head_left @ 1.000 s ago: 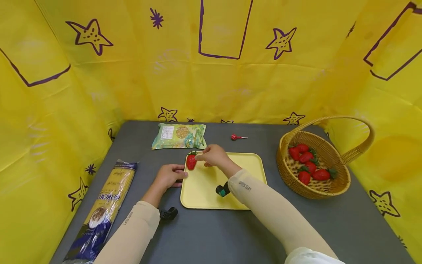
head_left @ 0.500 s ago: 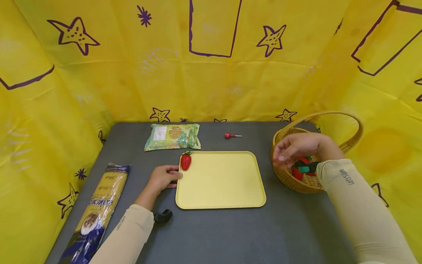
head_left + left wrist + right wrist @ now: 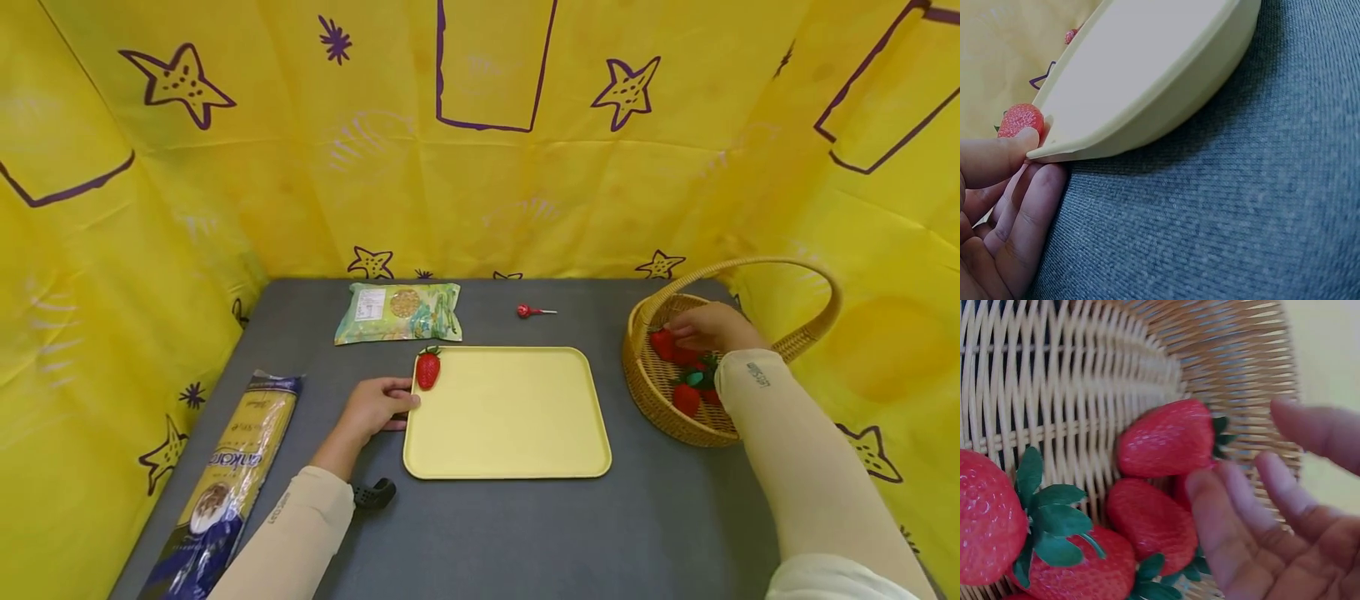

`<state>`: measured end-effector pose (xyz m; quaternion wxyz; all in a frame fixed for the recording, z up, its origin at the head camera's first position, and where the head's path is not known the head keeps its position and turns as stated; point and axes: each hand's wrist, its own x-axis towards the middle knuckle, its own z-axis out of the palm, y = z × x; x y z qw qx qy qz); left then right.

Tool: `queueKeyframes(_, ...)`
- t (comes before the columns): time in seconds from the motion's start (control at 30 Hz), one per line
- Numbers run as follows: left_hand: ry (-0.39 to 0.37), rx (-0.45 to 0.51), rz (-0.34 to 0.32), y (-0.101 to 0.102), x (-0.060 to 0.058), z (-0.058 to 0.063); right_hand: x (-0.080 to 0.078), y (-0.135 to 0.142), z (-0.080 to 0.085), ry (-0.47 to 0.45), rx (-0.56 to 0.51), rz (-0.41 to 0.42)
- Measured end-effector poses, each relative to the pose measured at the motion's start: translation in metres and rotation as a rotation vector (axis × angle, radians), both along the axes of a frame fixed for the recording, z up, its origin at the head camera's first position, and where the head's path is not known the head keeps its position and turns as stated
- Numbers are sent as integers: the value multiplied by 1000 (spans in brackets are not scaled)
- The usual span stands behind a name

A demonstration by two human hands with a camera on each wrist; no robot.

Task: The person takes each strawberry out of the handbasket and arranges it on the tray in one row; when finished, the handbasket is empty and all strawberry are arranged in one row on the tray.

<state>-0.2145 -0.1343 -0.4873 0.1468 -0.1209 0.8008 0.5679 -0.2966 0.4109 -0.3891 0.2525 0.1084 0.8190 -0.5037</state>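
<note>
My left hand pinches the left edge of a yellow rectangular tray, thumb on the rim and fingers beneath. One red strawberry with a green leafy top lies in the tray's far left corner. On the right, my right hand reaches into a wicker basket holding several strawberries. In the right wrist view its thumb stands apart from its extended fingers. The fingertips are right at a strawberry near the basket wall, with nothing gripped. The hand and sleeve hide part of the basket's contents in the head view.
A green printed packet lies behind the tray, and a red lollipop lies to the right of it. A long spaghetti pack lies at the left. The basket's tall arched handle rises on the right. Yellow cloth surrounds the grey table.
My right hand has left the strawberry at the tray's corner, swung right and lowered into the basket. My left hand has kept its hold on the tray's edge.
</note>
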Motion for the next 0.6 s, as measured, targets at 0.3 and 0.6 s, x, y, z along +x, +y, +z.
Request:
queueKeyframes(0.3,-17,-10,14,0,1,0,-9,-8,-14,-10,165,-105)
queueKeyframes(0.6,-19,0,17,2,0,1,-13,-13,-20,72,313,-74)
